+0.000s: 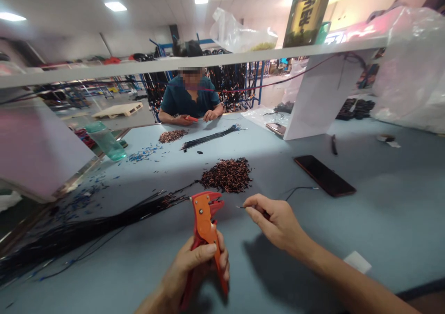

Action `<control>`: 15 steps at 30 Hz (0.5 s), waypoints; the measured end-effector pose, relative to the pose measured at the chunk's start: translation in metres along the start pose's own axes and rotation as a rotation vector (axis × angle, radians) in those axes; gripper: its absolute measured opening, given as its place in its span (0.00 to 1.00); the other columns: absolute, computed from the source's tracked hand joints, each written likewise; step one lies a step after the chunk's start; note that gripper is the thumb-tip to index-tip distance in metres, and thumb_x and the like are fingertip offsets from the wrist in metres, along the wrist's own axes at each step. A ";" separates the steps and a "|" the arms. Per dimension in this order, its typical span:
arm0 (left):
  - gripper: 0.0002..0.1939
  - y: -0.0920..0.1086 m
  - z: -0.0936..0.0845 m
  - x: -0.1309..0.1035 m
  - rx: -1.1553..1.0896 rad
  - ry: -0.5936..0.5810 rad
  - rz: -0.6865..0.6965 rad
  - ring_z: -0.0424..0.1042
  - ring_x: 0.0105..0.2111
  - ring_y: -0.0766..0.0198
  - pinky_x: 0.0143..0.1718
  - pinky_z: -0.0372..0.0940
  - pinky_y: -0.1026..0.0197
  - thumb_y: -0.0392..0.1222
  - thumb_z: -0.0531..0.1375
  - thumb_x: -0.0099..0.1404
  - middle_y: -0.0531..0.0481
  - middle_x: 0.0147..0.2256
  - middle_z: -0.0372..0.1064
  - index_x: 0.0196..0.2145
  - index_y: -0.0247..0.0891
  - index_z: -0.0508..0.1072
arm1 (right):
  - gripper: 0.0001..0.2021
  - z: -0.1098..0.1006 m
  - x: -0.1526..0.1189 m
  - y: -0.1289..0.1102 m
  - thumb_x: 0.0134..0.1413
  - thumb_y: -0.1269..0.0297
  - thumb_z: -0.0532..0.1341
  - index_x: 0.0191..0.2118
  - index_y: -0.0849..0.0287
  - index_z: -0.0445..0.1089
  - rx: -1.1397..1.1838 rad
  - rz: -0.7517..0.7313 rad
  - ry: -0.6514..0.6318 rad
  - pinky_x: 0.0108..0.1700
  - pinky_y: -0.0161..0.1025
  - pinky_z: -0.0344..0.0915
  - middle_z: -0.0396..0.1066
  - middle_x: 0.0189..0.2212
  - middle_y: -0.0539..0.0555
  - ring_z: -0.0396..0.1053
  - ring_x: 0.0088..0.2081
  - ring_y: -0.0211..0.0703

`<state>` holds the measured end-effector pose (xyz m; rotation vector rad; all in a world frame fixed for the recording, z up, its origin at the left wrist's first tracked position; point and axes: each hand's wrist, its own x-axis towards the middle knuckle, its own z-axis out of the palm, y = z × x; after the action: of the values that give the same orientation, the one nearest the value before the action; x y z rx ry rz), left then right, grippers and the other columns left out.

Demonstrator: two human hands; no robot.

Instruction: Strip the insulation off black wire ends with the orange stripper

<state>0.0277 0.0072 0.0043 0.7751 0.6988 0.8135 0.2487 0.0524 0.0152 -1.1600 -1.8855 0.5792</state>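
My left hand (203,260) is wrapped round the handles of a red and orange wire stripper (205,216), whose jaws point up and to the right. To the right of those jaws, my right hand (274,216) pinches a thin black wire (242,207) near its end. Its pale tip sticks out toward the tool, apart from the jaws. Behind the stripper lies a pile of small black and copper-coloured scraps (227,175). A long bundle of black wires (114,221) stretches across the table on the left.
Across the table (392,189) a co-worker (191,96) sits behind another scrap pile (173,135) and wire bundle (210,136). A dark phone (325,175) lies at right. A green bottle (106,140) leans at left. Overhead runs a white shelf (139,67) bearing a bottle of yellowish liquid (308,15).
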 end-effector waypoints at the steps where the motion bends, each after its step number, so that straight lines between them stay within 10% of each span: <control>1: 0.13 -0.001 -0.001 0.000 -0.005 -0.008 -0.003 0.72 0.27 0.59 0.32 0.66 0.56 0.47 0.63 0.59 0.49 0.27 0.69 0.35 0.34 0.69 | 0.09 -0.001 0.000 -0.001 0.60 0.64 0.53 0.35 0.58 0.69 0.004 0.000 -0.004 0.23 0.32 0.54 0.54 0.16 0.42 0.54 0.19 0.34; 15: 0.15 -0.004 -0.004 0.001 0.020 -0.027 0.060 0.72 0.28 0.59 0.31 0.67 0.57 0.46 0.66 0.57 0.48 0.27 0.69 0.36 0.33 0.70 | 0.09 0.002 -0.002 -0.012 0.63 0.68 0.55 0.32 0.57 0.69 0.150 -0.197 -0.034 0.32 0.33 0.62 0.66 0.30 0.52 0.65 0.30 0.38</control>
<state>0.0268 0.0078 -0.0010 0.8272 0.6626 0.8500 0.2417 0.0449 0.0213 -0.8616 -1.9226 0.6210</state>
